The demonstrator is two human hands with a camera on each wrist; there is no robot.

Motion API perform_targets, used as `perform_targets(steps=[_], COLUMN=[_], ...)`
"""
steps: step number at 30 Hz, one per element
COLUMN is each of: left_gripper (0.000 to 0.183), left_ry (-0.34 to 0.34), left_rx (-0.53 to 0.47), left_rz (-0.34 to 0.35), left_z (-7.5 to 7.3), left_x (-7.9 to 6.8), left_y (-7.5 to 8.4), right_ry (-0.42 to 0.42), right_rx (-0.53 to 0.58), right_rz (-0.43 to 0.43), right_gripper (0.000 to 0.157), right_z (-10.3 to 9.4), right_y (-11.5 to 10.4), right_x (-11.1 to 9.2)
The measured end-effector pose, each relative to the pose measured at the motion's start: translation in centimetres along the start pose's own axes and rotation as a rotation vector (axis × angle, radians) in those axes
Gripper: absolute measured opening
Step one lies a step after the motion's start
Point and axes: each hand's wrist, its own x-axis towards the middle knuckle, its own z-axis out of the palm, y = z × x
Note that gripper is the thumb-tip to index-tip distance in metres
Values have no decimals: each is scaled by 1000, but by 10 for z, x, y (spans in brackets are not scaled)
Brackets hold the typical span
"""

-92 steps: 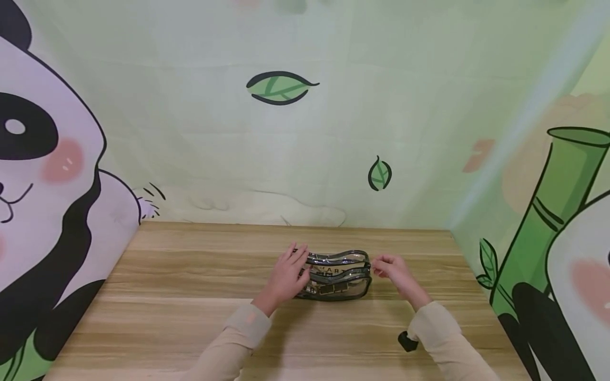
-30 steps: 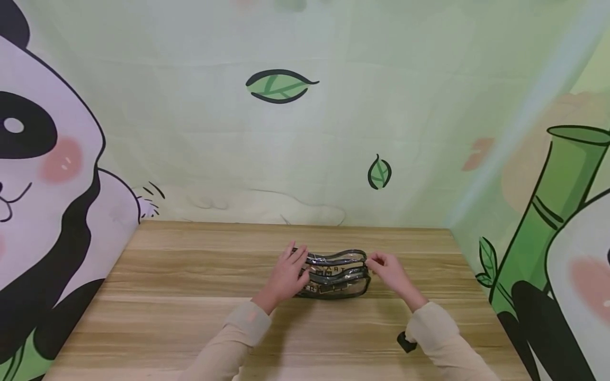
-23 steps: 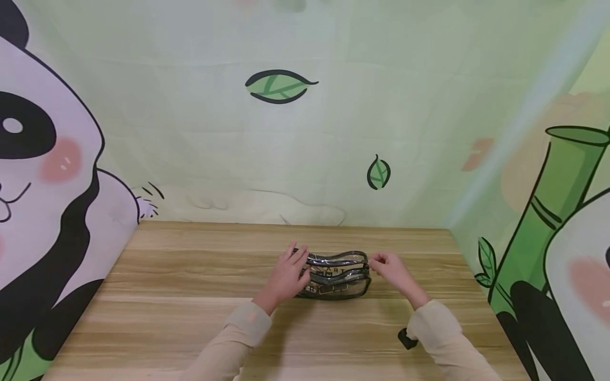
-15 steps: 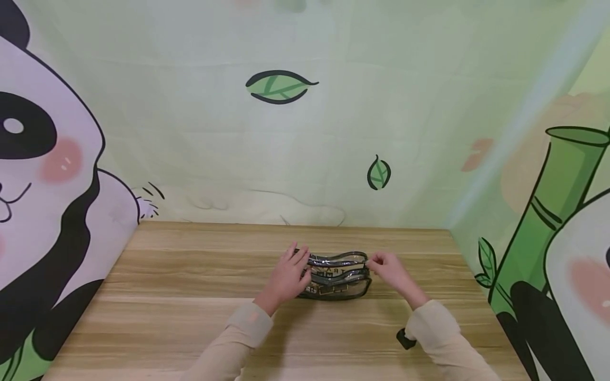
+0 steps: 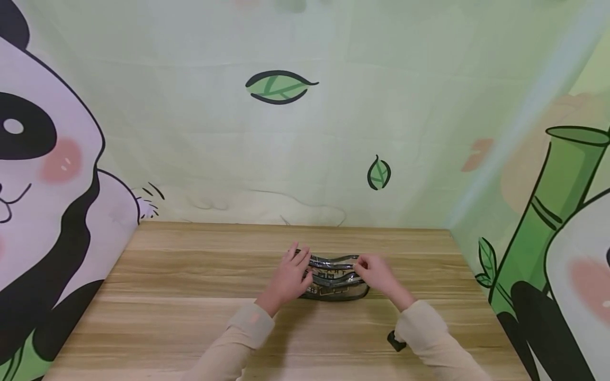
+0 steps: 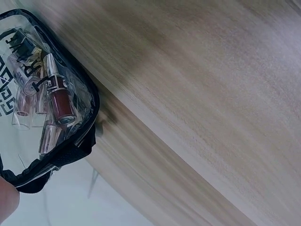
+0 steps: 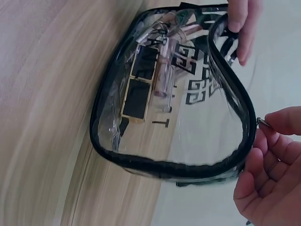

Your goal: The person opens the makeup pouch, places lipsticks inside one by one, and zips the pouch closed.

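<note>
A clear makeup bag (image 5: 333,292) with black trim stands on the table, its black upper edges apart in the middle. My left hand (image 5: 286,278) grips the bag's left end, fingers over the far side and thumb nearer me. At the right end, my right hand (image 5: 376,275) pinches a small metal zipper pull (image 7: 263,122) between thumb and forefinger, its other fingers curled. Through the plastic show a dark lip gloss tube (image 6: 61,101), several other small tubes, and a black palette (image 7: 138,84) with gold edges. The zipper teeth are too small to make out.
The wood-grain table (image 5: 190,328) reaches back to a green printed backdrop (image 5: 200,132) with pandas and bamboo. A small black object (image 5: 396,341) is at the right cuff.
My right hand has moved left from beyond the bag's right end onto its upper right edge, with the zipper pull. The left hand has stayed at the left end.
</note>
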Motion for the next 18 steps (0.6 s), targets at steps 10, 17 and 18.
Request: perform_targets(steps=[10,17,18], left_gripper=[49,49,48], left_ry=[-5,-4,-2], left_rx=[2,-6,-3], left_rz=[-4,-10,-9], left_z=[-1,-1,-1], left_x=[0,-1,-1], left_y=[3,3,3], right_ry=[37,56,60], right_rx=[-62,-84,-81], right_rz=[-14,0,4], right_gripper=[15,17,16], right_z=[10,14,14], right_y=[-13,-14,-13], right_x=[0,2,2])
